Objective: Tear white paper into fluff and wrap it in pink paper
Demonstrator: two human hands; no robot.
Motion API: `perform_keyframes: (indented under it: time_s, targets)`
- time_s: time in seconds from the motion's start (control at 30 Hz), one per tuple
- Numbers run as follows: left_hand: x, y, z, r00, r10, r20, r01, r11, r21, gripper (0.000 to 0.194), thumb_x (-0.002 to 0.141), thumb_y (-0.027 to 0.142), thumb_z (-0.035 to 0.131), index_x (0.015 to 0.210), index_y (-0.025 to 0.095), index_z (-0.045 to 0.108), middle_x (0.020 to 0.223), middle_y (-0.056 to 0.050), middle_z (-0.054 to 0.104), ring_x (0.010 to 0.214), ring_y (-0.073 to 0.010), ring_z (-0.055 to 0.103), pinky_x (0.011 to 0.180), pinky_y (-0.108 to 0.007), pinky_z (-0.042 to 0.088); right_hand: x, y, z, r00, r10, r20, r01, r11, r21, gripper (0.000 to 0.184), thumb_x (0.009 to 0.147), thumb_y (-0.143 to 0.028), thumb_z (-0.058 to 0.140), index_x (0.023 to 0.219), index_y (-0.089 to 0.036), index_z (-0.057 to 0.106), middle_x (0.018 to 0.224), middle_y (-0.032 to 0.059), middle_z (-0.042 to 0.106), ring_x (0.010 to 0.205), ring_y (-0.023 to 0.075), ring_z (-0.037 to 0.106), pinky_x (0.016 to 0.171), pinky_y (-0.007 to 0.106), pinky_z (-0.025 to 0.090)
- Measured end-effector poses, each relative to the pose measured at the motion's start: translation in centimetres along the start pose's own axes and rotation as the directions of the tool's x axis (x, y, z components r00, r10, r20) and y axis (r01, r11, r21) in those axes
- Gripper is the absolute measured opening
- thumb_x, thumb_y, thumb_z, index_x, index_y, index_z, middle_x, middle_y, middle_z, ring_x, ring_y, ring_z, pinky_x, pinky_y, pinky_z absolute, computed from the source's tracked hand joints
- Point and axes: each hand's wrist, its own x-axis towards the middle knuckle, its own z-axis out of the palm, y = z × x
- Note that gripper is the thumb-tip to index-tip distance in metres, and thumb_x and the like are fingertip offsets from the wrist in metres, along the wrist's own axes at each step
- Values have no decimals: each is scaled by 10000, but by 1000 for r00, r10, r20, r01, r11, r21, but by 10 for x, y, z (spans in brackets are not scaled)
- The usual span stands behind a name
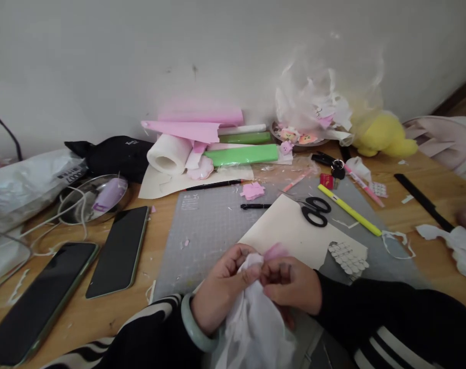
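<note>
My left hand is closed around the gathered top of a thin, crumpled white bag, which hangs down past the bottom edge of the view. Close against it, my right hand has its fingers curled in a pinch at the same bunched part. A blurred pink piece shows just behind the fingertips; which hand touches it I cannot tell. Beyond the hands, a cream paper sheet lies on the grey cutting mat, with black-handled scissors on its upper corner.
Two phones and a metal bowl with cables lie left. Pink paper rolls, a white paper roll and green packs line the wall. A yellow marker, sticker sheet and yellow plush are right.
</note>
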Motion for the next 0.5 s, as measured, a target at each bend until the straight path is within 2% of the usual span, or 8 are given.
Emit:
perform_keyframes:
  time_s: [0.13,0.27,0.4,0.5]
  targets:
    - [-1,5,1,999,-22,25,20,997,73,276,623,313,641,809,170,496,703,24,525,608,-97,478,575,-214,368,-5,-1,4,993,-17,-117,23,999,49,56,534,-191,494,553,-158,454,442,-64,432,370,37,375,345,157,301]
    - [-4,10,4,988,-140,59,122,963,242,231,565,223,674,701,154,500,596,59,463,535,-74,401,518,-191,334,-7,-1,8,978,-52,-201,57,998,23,9,548,-174,454,549,-165,452,453,-60,442,370,40,379,341,158,317]
    - [-5,11,3,967,-236,94,197,931,307,194,595,210,627,636,154,446,542,71,375,483,-59,306,459,-184,266,-8,0,8,988,-1,-153,7,999,44,7,547,-158,438,543,-163,436,391,-68,434,328,51,411,312,155,328]
    - [-6,8,-1,969,-213,122,168,938,303,149,652,245,560,649,147,448,565,46,385,517,-79,325,494,-208,272,-9,-2,7,993,82,-91,-71,990,120,22,557,-180,434,560,-158,435,335,-76,426,275,56,404,271,149,323]
